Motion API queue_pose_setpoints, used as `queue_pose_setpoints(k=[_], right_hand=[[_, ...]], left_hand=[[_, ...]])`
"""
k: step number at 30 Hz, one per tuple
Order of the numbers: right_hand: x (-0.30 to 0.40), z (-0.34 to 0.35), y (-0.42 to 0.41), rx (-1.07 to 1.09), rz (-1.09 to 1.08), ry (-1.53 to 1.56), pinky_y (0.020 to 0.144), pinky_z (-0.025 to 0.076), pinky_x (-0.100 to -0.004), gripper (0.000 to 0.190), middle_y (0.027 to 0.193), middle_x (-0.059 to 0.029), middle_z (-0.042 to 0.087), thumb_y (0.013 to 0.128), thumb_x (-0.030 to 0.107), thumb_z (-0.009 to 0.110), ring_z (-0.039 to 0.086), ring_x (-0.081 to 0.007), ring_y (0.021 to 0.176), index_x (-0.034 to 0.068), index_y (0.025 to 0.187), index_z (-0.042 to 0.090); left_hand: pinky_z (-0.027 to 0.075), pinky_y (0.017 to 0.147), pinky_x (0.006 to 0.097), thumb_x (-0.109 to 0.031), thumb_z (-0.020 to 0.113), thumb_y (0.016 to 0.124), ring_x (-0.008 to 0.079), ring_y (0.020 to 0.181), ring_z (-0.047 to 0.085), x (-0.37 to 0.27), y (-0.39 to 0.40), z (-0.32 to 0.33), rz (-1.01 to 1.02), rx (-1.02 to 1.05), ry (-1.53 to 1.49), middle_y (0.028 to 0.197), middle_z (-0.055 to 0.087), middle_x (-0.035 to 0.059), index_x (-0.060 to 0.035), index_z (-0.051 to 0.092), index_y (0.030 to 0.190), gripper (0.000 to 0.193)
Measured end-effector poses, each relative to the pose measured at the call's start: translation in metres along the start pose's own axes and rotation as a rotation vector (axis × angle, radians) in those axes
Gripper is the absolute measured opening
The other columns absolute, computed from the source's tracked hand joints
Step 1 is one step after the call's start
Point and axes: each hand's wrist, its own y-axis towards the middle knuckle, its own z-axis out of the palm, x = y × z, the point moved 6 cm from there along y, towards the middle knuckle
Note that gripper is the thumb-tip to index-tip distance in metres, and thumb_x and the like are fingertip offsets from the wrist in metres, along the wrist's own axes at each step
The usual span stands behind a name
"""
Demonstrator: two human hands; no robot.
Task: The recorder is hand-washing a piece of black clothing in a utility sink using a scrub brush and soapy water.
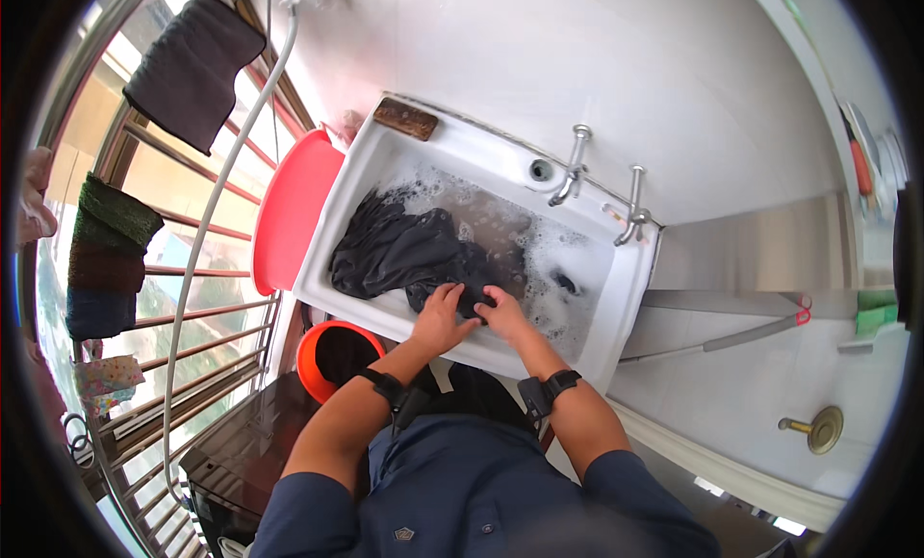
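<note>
A black garment point(404, 251) lies bunched and wet in a white ceramic sink point(628, 283) that holds greyish, soapy water. Near the sink's front edge, my left hand point(440, 318) rests on the cloth, fingers bent, and seems to pinch it. Just to its right, my right hand point(503, 316) touches the same cloth with thumb and fingers curled; its grip is hard to make out. Part of the garment is under water and foam. A small dark bit of cloth point(563, 280) shows through the suds on the right.
Two metal taps point(574, 171) stand along the sink's back rim, with a brown block point(406, 119) at its back left corner. A red plastic basin point(296, 211) leans at the left. Below it is an orange bucket point(309, 352) with dark contents. A grey hose point(216, 197) hangs by the window.
</note>
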Motion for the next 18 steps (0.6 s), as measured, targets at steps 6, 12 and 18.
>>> queue_pose_setpoints(k=[6,12,18], right_hand=[[0.064,-0.038,-0.044,0.134,-0.390,-0.144,0.100,0.048,-0.0346,0.045,0.127,-0.0167,0.065,0.090,0.003,0.060,0.063,-0.0255,0.116,-0.003,0.134,0.061],[0.144,-0.098,-0.102,-0.056,-0.599,-0.279,0.099,0.049,-0.0371,0.054,0.124,-0.0196,0.064,0.081,0.003,0.060,0.063,-0.0317,0.116,0.005,0.136,0.059],[0.107,-0.162,-0.097,-0.226,-0.523,-0.425,0.093,0.053,-0.0392,0.051,0.110,-0.0205,0.072,0.077,0.015,0.071,0.069,-0.0330,0.105,0.005,0.126,0.066]], left_hand=[[0.051,0.100,0.0379,-0.022,0.086,0.076,0.0281,0.120,0.062,-0.011,0.020,0.037,-0.374,0.076,-0.437,0.138,0.056,0.0233,0.0029,0.035,0.151,0.093],[0.054,0.073,0.0286,-0.008,0.064,0.080,0.0161,0.089,0.066,-0.053,0.056,-0.021,-0.351,-0.073,-0.681,0.108,0.069,0.0125,0.0027,0.055,0.136,0.057],[0.054,0.063,0.0288,-0.010,0.066,0.080,0.0138,0.072,0.066,-0.097,0.047,-0.075,-0.373,-0.144,-0.537,0.089,0.069,0.0073,-0.0015,0.067,0.122,0.042]])
